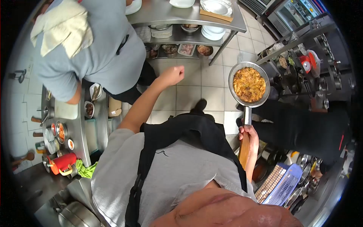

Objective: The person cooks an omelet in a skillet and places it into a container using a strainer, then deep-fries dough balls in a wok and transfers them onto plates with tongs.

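Note:
My right hand (248,138) is wrapped round the wooden handle of a round wire-mesh strainer (247,109), held out ahead of me at the right. In its bowl lies a browned, yellow-orange mass of food (249,84); its exact kind I cannot tell. My left hand (172,76) is raised in a loose fist in front of me, above the tiled floor, with nothing visible in it. It is nearest to a co-worker in a grey shirt at the left, apart from that person.
A steel table (181,17) with plates and bowls of food stands ahead. At left, a counter (81,132) holds a cutting board, containers and a red jug (62,164). Another person in dark clothes is at right, near shelves of pans and a blue basket (283,185).

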`<state>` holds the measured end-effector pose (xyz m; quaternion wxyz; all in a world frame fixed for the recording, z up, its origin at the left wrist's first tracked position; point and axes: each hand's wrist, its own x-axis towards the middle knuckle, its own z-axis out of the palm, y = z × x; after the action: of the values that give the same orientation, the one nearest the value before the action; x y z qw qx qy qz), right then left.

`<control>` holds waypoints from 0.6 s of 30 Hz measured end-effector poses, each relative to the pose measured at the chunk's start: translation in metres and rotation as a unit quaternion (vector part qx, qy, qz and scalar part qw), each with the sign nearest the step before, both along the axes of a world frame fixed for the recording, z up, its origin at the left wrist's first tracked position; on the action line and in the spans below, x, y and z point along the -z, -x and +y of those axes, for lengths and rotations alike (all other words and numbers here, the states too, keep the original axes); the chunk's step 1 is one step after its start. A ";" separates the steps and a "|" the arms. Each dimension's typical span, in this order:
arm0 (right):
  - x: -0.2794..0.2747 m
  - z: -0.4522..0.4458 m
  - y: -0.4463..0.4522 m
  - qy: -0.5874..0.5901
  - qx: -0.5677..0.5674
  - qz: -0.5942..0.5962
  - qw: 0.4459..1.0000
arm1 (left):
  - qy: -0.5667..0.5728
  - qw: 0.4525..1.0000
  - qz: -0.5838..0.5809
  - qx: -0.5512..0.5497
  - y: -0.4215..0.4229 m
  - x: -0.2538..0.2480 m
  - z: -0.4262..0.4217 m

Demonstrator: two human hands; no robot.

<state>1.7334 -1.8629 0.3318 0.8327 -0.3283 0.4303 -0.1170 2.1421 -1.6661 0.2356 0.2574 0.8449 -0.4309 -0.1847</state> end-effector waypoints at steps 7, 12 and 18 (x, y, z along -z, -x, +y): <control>-0.005 -0.104 -0.067 0.004 0.006 0.001 1.000 | 0.038 0.995 -0.093 -0.013 -0.084 0.006 -0.118; 0.005 -0.208 -0.107 -0.006 0.008 -0.030 0.999 | -0.024 0.982 -0.183 -0.037 -0.151 0.008 -0.189; 0.024 -0.276 -0.150 -0.020 0.007 -0.068 0.997 | 0.046 0.917 -0.387 -0.084 -0.236 -0.017 -0.246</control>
<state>1.8838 -2.1394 0.3075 0.8654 -0.2999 0.3775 -0.1367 2.3779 -1.9117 0.2525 0.1234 0.8709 -0.4319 0.1993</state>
